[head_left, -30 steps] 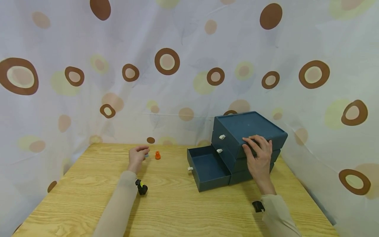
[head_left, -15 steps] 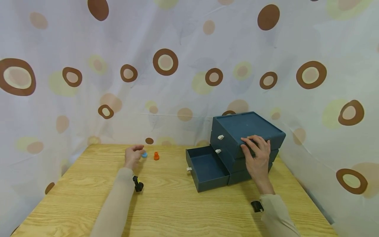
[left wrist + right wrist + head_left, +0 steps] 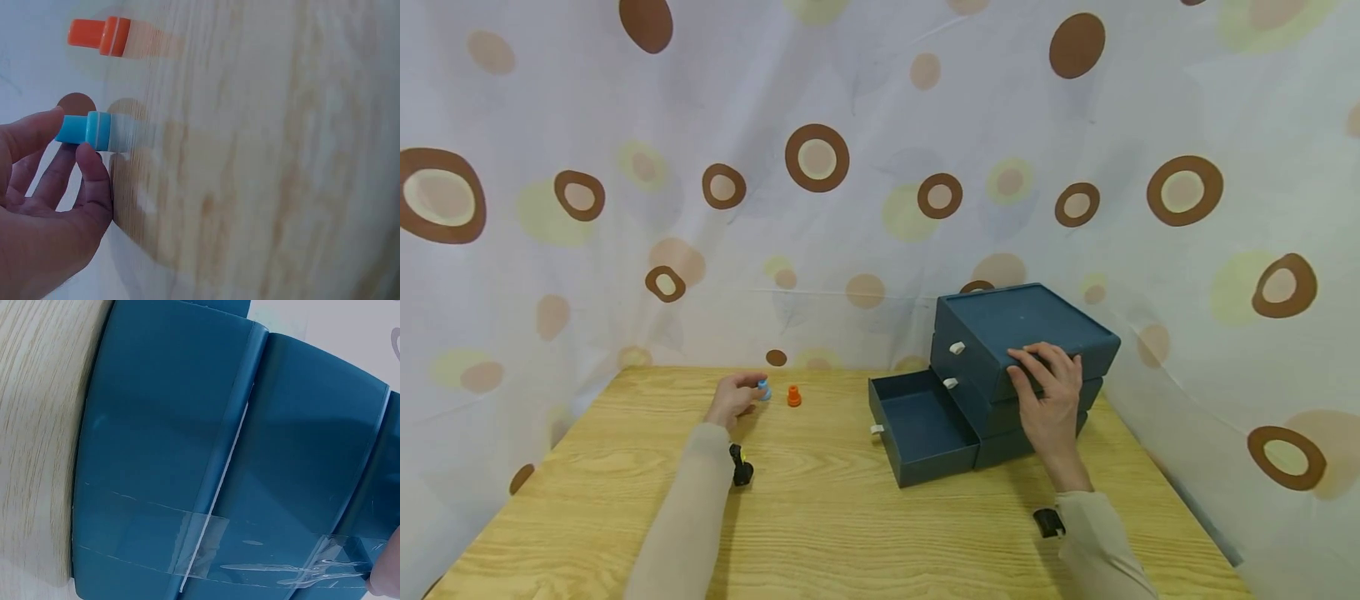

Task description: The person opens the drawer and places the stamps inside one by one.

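Note:
On the wooden table, a small light-blue stamp (image 3: 764, 390) with a narrow handle and wider base stands upright. My left hand (image 3: 733, 402) has its fingertips curled about the handle of the blue stamp (image 3: 98, 131), which rests on the tabletop. Beside it stands a matching orange stamp (image 3: 100, 35), untouched. At the right, my right hand (image 3: 1051, 400) rests on the near top corner of a dark blue drawer unit (image 3: 1030, 321), fingers over its edge. The right wrist view shows only a fingertip (image 3: 386, 565) against the unit's taped side.
The bottom drawer (image 3: 917, 471) is pulled out to the left and its inside looks bare. White pull tabs (image 3: 957, 347) mark the drawer fronts. Behind the table (image 3: 820, 517) hangs a spotted curtain (image 3: 865, 233).
My left hand has shifted left and slightly down, and the blue stamp, mostly covered before, now shows. The right hand has stayed on the drawer unit.

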The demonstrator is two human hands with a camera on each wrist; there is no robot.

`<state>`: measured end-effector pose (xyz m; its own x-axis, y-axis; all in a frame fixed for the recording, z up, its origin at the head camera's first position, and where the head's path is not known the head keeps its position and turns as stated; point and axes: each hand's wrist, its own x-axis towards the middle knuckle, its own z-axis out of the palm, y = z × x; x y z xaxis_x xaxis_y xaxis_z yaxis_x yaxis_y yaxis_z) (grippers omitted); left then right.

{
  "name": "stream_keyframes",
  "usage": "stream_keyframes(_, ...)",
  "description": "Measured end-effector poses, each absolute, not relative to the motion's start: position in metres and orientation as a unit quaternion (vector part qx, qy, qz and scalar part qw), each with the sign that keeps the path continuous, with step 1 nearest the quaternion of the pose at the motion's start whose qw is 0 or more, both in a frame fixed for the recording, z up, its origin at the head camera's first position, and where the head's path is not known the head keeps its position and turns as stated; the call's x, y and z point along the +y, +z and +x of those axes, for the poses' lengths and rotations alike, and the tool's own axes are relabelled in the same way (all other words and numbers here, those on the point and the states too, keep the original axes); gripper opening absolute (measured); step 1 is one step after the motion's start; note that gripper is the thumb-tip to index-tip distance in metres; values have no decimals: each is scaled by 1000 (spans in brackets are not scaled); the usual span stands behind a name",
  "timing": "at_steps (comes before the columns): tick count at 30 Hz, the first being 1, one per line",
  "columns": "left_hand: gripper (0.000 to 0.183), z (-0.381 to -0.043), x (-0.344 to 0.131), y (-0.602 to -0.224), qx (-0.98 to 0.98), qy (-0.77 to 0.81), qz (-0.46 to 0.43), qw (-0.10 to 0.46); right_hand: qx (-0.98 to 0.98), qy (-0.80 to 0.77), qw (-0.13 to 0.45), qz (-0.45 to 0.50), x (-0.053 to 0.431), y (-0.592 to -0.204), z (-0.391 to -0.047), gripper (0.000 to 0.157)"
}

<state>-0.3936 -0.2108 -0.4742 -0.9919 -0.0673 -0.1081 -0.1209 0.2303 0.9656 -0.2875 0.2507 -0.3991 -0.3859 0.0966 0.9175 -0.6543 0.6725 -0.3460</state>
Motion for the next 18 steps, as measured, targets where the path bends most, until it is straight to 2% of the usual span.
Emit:
stream_keyframes(10, 38, -388, -212, -470, 777, 627, -52, 22, -751, 361, 522, 182, 251, -401, -287, 20)
stream_keyframes(18, 40, -387, -209, -470, 782, 619, -76, 16, -746, 365, 525, 186, 252, -401, -289, 20)
